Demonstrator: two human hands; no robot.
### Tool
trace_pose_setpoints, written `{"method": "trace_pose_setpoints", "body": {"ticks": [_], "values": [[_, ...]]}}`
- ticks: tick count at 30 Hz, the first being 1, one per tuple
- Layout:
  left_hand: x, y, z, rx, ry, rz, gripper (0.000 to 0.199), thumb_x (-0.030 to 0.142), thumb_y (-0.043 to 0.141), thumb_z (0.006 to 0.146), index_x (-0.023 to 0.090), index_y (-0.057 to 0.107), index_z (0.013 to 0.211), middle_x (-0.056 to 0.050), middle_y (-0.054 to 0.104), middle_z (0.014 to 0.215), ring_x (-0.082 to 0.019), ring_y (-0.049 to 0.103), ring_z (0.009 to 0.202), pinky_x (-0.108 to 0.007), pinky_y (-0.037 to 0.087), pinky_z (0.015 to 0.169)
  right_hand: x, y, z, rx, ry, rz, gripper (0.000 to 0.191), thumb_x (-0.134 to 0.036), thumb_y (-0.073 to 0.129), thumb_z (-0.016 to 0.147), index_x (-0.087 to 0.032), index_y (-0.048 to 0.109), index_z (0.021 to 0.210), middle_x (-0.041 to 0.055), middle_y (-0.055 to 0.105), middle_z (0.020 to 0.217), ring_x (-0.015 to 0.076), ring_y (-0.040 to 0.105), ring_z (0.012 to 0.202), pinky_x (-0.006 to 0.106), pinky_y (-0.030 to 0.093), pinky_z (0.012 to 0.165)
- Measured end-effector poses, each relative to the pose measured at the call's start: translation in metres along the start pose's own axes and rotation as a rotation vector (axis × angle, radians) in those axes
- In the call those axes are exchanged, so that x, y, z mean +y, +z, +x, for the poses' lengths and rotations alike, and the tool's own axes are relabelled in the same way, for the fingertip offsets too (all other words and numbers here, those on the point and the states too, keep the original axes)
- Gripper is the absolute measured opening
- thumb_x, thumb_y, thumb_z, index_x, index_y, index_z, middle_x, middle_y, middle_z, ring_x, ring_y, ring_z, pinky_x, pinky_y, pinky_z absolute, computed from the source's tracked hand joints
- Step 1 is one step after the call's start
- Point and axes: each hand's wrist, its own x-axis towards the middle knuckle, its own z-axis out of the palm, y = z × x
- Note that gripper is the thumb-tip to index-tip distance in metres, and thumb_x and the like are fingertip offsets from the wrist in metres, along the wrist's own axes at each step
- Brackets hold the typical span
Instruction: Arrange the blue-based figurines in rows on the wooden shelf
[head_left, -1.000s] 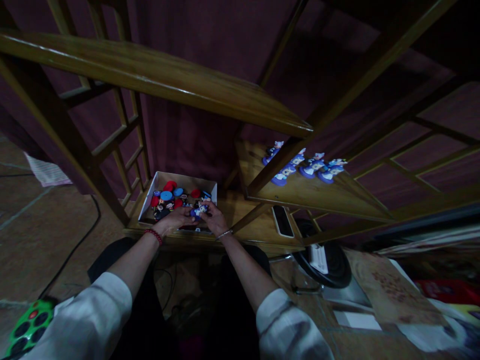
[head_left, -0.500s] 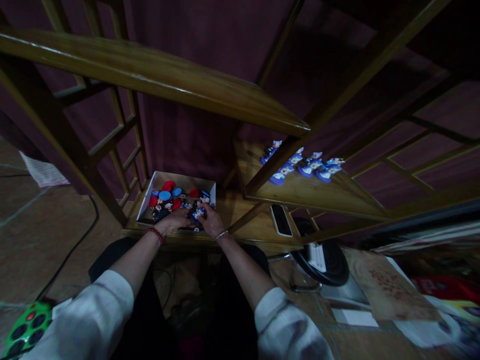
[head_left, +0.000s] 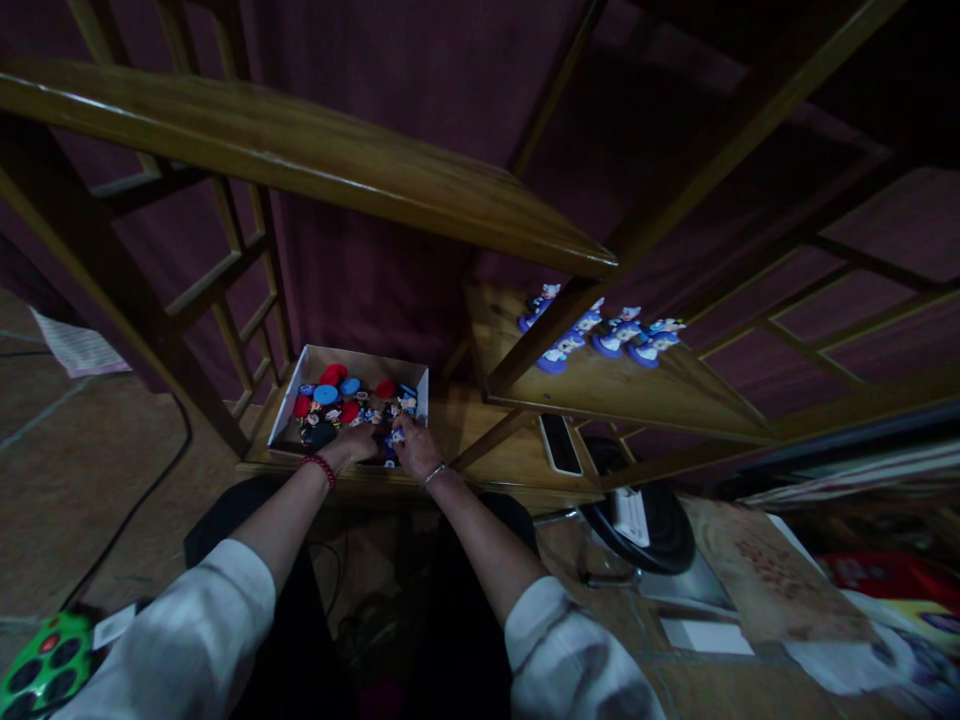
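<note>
A white open box [head_left: 289, 410] on the low wooden shelf holds many small figurines, with red, blue and black round bases among them. My right hand [head_left: 417, 450] is closed on a small purple and white figurine [head_left: 394, 437] over the box's front right part. Beside it, my left hand [head_left: 354, 445] reaches over the front edge into the box, its fingers dim and partly hidden, so its grip does not show. Several purple-based figurines [head_left: 616, 335] stand on the higher shelf to the right.
A phone [head_left: 560, 444] lies on the low shelf [head_left: 480, 440]. A thick wooden shelf board [head_left: 315, 165] crosses above the box, with posts at both sides. At right are a round black seat [head_left: 660, 525] and a cardboard sheet [head_left: 772, 570]; a green object [head_left: 49, 655] lies lower left.
My right hand has lowered slightly with the purple and white figurine, and my left hand has shifted a little, staying near it. The figurines on the higher shelf are unchanged.
</note>
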Motion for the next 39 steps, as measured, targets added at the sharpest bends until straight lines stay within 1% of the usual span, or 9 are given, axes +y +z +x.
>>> {"method": "trace_pose_setpoints", "body": {"ticks": [3,6,13,18,22,25,29,33,39], "values": [[-0.003,0.001,0.003,0.015,0.09,0.016,0.025,0.018,0.068,0.049,0.019,0.065,0.074,-0.006,0.066,0.074,-0.025,0.06,0.079,-0.026,0.041,0.068,0.0,0.0,0.001,-0.003,-0.011,-0.007,0.032,-0.002,0.052,0.067,-0.019,0.05,0.094,0.0062,0.056,0.09,0.0157,0.054,0.078,0.025,0.04,0.068],[-0.004,0.002,0.004,0.017,0.121,0.108,0.022,0.017,0.067,0.053,0.018,0.065,0.074,-0.007,0.066,0.074,-0.025,0.06,0.08,-0.026,0.042,0.07,0.0,0.0,0.002,-0.007,-0.001,-0.023,0.032,0.0,0.05,0.067,-0.019,0.05,0.094,0.0066,0.056,0.089,0.0164,0.054,0.08,0.025,0.039,0.068],[0.0,0.003,0.005,-0.008,0.051,0.355,0.026,0.014,0.058,0.064,0.015,0.062,0.089,-0.011,0.065,0.094,-0.023,0.059,0.093,-0.027,0.042,0.078,-0.002,0.002,0.007,-0.08,-0.064,-0.123,0.034,0.0,0.046,0.068,-0.017,0.051,0.097,0.0061,0.06,0.087,0.0164,0.055,0.084,0.025,0.039,0.072],[0.005,0.003,0.001,-0.019,0.016,0.525,0.03,0.015,0.052,0.07,0.011,0.057,0.099,-0.017,0.062,0.102,-0.025,0.059,0.096,-0.029,0.044,0.077,-0.007,0.001,0.013,-0.153,-0.12,-0.211,0.032,-0.004,0.044,0.074,-0.017,0.054,0.101,0.0081,0.061,0.099,0.0159,0.055,0.093,0.026,0.039,0.08],[0.007,0.0,-0.004,-0.012,0.034,0.589,0.031,0.012,0.046,0.074,0.011,0.055,0.104,-0.016,0.061,0.104,-0.023,0.058,0.099,-0.028,0.044,0.08,-0.011,-0.003,0.015,-0.201,-0.155,-0.249,0.034,-0.006,0.043,0.076,-0.016,0.055,0.106,0.0094,0.061,0.104,0.0156,0.055,0.096,0.026,0.038,0.085],[0.008,-0.001,-0.006,-0.006,0.051,0.609,0.032,0.013,0.046,0.075,0.011,0.054,0.105,-0.017,0.06,0.106,-0.023,0.056,0.101,-0.03,0.043,0.081,-0.011,-0.004,0.015,-0.207,-0.182,-0.251,0.035,-0.008,0.043,0.077,-0.017,0.055,0.109,0.009,0.061,0.104,0.0154,0.055,0.097,0.025,0.039,0.085],[0.005,-0.005,-0.006,-0.033,0.07,0.605,0.033,0.013,0.048,0.073,0.009,0.056,0.104,-0.017,0.061,0.105,-0.023,0.057,0.099,-0.03,0.044,0.08,-0.01,-0.002,0.014,-0.194,-0.193,-0.288,0.037,-0.009,0.041,0.078,-0.018,0.054,0.112,0.0085,0.061,0.103,0.0165,0.057,0.094,0.025,0.041,0.08],[0.003,-0.013,-0.012,-0.067,0.106,0.565,0.032,0.012,0.048,0.072,0.013,0.059,0.102,-0.011,0.063,0.104,-0.019,0.059,0.094,-0.025,0.044,0.078,-0.012,-0.002,0.015,-0.213,-0.184,-0.329,0.037,-0.011,0.04,0.081,-0.021,0.052,0.114,0.0078,0.06,0.105,0.0167,0.057,0.093,0.025,0.041,0.078],[0.002,-0.023,-0.024,-0.11,0.191,0.406,0.028,0.014,0.049,0.072,0.016,0.064,0.095,-0.004,0.066,0.092,-0.015,0.059,0.084,-0.022,0.043,0.073,-0.014,-0.006,0.014,-0.231,-0.175,-0.365,0.035,-0.013,0.04,0.082,-0.022,0.051,0.114,0.0068,0.06,0.104,0.0166,0.057,0.093,0.027,0.041,0.08]]}}
